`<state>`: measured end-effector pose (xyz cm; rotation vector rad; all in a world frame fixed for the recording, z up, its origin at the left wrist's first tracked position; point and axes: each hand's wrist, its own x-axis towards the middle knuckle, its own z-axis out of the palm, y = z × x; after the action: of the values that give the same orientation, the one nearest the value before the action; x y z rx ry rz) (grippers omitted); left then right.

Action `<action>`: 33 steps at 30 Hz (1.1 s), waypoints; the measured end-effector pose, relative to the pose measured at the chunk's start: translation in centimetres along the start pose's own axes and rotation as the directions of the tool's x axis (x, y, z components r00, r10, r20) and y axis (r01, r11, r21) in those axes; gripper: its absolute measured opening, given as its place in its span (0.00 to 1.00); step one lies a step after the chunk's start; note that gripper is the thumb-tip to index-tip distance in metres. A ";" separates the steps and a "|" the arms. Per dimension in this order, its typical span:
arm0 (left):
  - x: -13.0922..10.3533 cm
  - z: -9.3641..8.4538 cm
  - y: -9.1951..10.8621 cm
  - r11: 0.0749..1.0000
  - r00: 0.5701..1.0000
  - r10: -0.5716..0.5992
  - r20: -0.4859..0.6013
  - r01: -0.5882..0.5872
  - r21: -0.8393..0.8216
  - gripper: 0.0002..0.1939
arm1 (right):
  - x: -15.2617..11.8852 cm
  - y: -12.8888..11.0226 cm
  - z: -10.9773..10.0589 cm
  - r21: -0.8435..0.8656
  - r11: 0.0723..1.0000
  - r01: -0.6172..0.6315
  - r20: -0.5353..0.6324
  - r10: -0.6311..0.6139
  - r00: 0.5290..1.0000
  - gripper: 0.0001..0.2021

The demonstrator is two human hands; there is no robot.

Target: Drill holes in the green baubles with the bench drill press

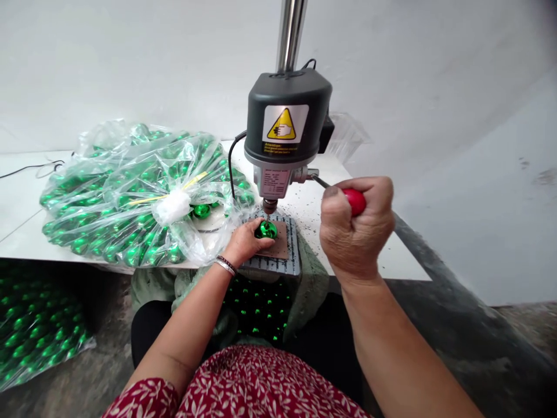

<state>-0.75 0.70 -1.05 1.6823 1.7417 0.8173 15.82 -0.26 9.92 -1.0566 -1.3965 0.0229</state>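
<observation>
A shiny green ball (266, 230) rests on a brown board (281, 247) on the ridged base of a drill press (287, 98). My left hand (246, 241) grips the ball from the left, thumb and fingers around it. Directly above, the chuck (270, 205) points down, and its bit meets the top of the ball. To the right, my right hand (359, 232) is closed around the red knob (355, 201) of the press lever, level with the lower part of the drill head.
A large clear plastic bag (130, 191) of green balls covers the left of the white table (17, 203). Another bag of green balls (39, 325) lies low at the left. More green balls (261, 307) sit below the table edge. Dark shavings surround the base.
</observation>
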 end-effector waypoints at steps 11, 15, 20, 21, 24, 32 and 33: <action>0.0 0.0 -0.2 1.000 1.000 -0.001 0.014 0.001 -0.012 0.36 | -2.7 1.7 0.9 0.040 0.998 0.046 -0.101 -0.042 0.994 0.07; 0.1 0.0 -0.4 1.000 1.000 0.014 0.025 -0.013 -0.025 0.35 | -3.6 2.6 1.1 0.035 0.998 0.045 -0.112 -0.041 0.993 0.09; 0.1 0.0 -0.5 0.999 0.999 0.044 0.002 -0.044 -0.010 0.29 | -3.5 2.6 1.2 0.081 0.992 0.098 -0.108 -0.089 0.990 0.07; 0.1 0.0 -0.5 0.999 0.999 0.048 -0.002 -0.048 -0.007 0.27 | -2.8 2.3 1.2 0.089 0.991 0.099 -0.119 -0.088 0.989 0.07; -0.1 0.0 -0.2 0.999 0.999 0.038 -0.013 -0.038 0.010 0.24 | 0.7 0.6 1.3 0.133 0.988 0.079 -0.098 -0.066 0.993 0.08; -4.7 -3.1 0.5 0.992 0.987 0.122 0.107 -0.124 0.007 0.27 | 5.8 -1.3 1.7 0.088 0.989 -0.116 0.020 0.115 0.993 0.09; -5.4 -3.8 0.5 0.993 0.979 0.112 0.170 -0.115 0.006 0.29 | 5.7 -1.2 1.7 0.084 0.990 -0.116 0.017 0.115 0.993 0.08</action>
<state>-3.18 -4.83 1.74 1.8197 1.5531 0.6888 15.20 3.32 14.75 -1.0670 -1.3318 0.1723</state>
